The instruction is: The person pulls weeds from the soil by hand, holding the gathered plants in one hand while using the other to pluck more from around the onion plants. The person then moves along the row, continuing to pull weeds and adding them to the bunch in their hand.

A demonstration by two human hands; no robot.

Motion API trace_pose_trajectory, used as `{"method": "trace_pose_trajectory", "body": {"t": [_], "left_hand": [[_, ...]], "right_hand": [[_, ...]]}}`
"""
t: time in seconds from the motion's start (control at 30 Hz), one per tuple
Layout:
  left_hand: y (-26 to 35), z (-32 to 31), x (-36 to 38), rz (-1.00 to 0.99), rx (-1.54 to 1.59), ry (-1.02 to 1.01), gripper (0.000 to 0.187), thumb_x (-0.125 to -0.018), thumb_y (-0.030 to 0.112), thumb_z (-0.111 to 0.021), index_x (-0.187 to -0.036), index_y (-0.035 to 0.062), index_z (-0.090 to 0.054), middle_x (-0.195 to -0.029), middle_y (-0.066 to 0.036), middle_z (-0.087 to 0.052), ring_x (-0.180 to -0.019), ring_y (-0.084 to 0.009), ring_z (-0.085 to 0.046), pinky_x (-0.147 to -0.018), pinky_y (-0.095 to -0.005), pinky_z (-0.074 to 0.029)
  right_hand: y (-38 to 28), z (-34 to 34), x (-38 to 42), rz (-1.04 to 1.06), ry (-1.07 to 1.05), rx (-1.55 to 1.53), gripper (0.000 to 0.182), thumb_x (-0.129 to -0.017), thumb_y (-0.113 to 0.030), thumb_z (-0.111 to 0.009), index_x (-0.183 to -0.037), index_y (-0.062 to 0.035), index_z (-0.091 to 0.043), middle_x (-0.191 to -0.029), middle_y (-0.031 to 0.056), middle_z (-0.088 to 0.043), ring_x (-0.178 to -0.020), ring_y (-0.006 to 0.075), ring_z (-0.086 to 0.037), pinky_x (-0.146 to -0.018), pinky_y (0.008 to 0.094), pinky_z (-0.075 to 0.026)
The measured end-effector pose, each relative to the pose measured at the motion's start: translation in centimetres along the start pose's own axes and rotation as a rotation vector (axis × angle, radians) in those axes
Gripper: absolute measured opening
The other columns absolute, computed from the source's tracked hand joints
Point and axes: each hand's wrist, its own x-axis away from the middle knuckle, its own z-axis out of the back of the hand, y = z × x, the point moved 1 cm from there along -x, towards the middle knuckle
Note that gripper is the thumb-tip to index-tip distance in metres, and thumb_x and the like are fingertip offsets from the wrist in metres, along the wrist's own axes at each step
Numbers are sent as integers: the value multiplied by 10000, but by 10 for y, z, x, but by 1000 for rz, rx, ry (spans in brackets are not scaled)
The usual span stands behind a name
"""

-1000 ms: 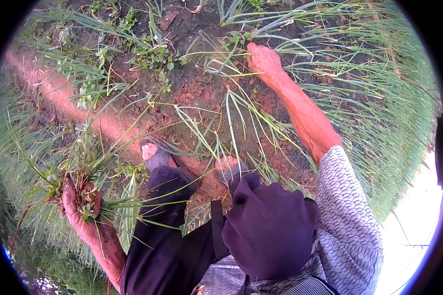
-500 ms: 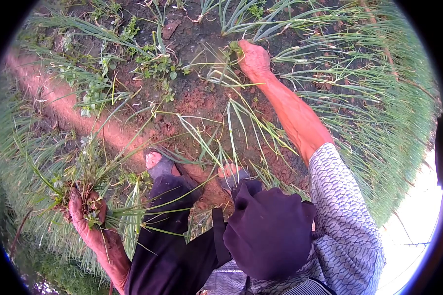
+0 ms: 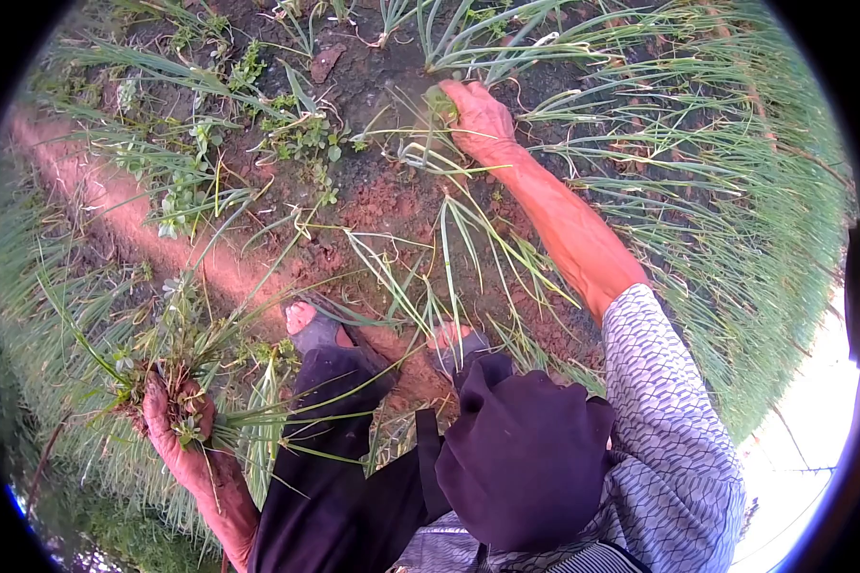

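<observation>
My left hand (image 3: 180, 420) is closed around a thick bunch of pulled weeds (image 3: 177, 353), with roots, soil and long grassy blades sticking out on both sides. At the top of the view my right hand (image 3: 481, 119) reaches down to the soil, fingers closed on a small green weed (image 3: 440, 105). Its fingertips are partly hidden behind the hand. Onion plants (image 3: 506, 53) with long tubular leaves stand right beside and beyond that hand. Several onion leaves (image 3: 459, 229) droop over the reddish soil below it.
Low leafy weeds (image 3: 306, 138) grow among the onions left of centre. A strip of bare reddish soil (image 3: 115, 196) runs diagonally at the left. My feet (image 3: 315, 325) in dark sandals are between the plants. Dense onion rows (image 3: 736, 191) fill the right side.
My right hand has shifted slightly left, with the small weed still at its fingers. My left hand, holding its bunch, has moved a little down and to the right.
</observation>
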Motion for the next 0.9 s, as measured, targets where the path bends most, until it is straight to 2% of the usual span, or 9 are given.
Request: {"method": "trace_pose_trajectory", "body": {"t": [0.17,0.23,0.27,0.47,0.57,0.6,0.7,0.83,0.9], "left_hand": [[6,-19,10,10,-33,54,303,-861,202,-560,-1090,9,-514,-813,-79,-571,-526,-56,-454,-382,-146,-328],[6,-21,11,4,-59,110,302,-859,203,-561,-1085,8,-516,-799,-75,-566,-522,-56,-453,-381,-146,-329],[4,-4,4,25,17,31,314,-889,161,-513,-1137,-29,-478,-966,-152,-565,-548,-84,-466,-343,-166,-326],[2,8,0,32,22,11,279,-884,150,-521,-1098,-28,-500,-977,-147,-572,-569,-81,-474,-345,-163,-318],[4,-3,5,-14,7,45,271,-885,144,-519,-1094,-29,-500,-960,-136,-573,-568,-78,-463,-345,-163,-317],[3,3,3,5,59,-17,265,-886,140,-518,-1090,-29,-501,-940,-129,-572,-558,-76,-447,-344,-162,-317],[5,6,1,39,37,3,257,-885,132,-517,-1083,-29,-503,-928,-126,-570,-550,-73,-437,-343,-163,-318],[5,6,1,59,44,23,260,-887,145,-517,-1082,-26,-504,-931,-129,-570,-544,-72,-436,-343,-163,-318],[4,6,-1,77,55,51,272,-890,155,-514,-1094,-25,-503,-933,-132,-570,-539,-71,-436,-342,-164,-318]], "right_hand": [[8,-24,-8,166,18,63,215,-693,-32,-592,-900,-66,-547,-870,174,-543,-784,390,-582,-652,471,-473],[11,-24,-12,44,88,6,191,-694,-49,-587,-876,-47,-530,-850,186,-557,-775,389,-578,-638,462,-469],[19,-30,-13,4,169,-34,188,-696,-56,-588,-873,-45,-527,-843,189,-560,-776,390,-577,-635,461,-468],[9,-27,-35,-339,383,-211,129,-738,-86,-586,-846,-39,-532,-714,201,-580,-704,406,-576,-601,440,-444],[-2,-17,-47,-280,332,-377,147,-710,-86,-615,-845,-61,-564,-721,186,-584,-708,393,-582,-601,451,-448],[11,-29,-59,-194,283,-151,145,-694,-97,-618,-834,-78,-589,-732,177,-592,-709,375,-590,-610,443,-460],[18,-37,-67,-21,333,76,116,-689,-114,-612,-798,-77,-596,-713,164,-594,-695,361,-595,-617,426,-475],[11,-14,-61,-164,210,-216,93,-691,-130,-614,-769,-86,-587,-726,152,-591,-710,331,-594,-628,398,-481],[10,-10,-46,1,217,-28,118,-720,-116,-595,-805,-54,-539,-758,174,-582,-719,322,-596,-599,374,-480]]}}
